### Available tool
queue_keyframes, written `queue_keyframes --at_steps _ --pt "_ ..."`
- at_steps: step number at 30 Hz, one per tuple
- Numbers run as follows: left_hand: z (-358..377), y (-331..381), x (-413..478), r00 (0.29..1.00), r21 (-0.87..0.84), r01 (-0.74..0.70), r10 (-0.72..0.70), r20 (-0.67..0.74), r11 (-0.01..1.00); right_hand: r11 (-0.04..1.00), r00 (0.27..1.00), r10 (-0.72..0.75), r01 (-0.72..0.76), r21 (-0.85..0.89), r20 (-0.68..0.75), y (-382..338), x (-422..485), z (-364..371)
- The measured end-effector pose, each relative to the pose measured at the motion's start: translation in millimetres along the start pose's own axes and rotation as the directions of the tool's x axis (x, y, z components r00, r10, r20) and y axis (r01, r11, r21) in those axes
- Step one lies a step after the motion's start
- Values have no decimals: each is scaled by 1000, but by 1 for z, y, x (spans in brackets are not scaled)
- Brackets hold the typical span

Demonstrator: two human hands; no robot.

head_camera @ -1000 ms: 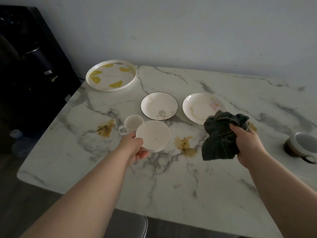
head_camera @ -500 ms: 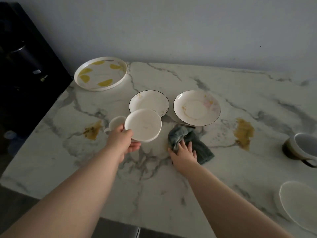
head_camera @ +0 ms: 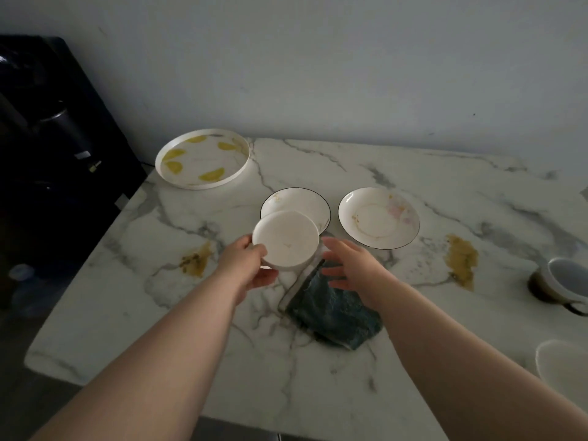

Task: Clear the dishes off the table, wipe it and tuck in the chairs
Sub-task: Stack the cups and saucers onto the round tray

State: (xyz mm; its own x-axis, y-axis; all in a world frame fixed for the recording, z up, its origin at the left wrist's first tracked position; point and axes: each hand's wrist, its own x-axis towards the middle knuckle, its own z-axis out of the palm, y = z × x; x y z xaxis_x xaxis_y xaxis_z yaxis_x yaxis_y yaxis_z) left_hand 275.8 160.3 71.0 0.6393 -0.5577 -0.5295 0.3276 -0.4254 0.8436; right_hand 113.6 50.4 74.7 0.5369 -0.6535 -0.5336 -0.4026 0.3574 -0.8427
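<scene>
Holding saucer [head_camera: 285, 238], left hand [head_camera: 245, 265] outstretched

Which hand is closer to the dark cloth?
Right. The right hand is over the far end of the cloth; the left hand holds a small plate to its left.

The left hand [head_camera: 246, 265] grips a small white saucer [head_camera: 285, 240] by its 8 o'clock edge over the marble table [head_camera: 191, 345], the right hand [head_camera: 353, 265] spread at its 4 o'clock above a crumpled dark teal cloth [head_camera: 331, 313], with a lemon-patterned tray [head_camera: 203, 159] at 10 o'clock.
</scene>
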Motion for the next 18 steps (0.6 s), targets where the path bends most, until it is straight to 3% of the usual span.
queue_keyframes --at_steps 4,12,18 --pt "-2 18 0 998 16 -15 14 66 1000 1000 1000 -20 20 23 7 -22 4 10" --pt "17 51 16 957 104 -25 -6 288 994 995 963 -97 97 -15 -250 -50 41 -20" --pt "52 66 63 992 205 51 -74 102 978 999 926 -44 37 -25 -375 -61 102 -101"
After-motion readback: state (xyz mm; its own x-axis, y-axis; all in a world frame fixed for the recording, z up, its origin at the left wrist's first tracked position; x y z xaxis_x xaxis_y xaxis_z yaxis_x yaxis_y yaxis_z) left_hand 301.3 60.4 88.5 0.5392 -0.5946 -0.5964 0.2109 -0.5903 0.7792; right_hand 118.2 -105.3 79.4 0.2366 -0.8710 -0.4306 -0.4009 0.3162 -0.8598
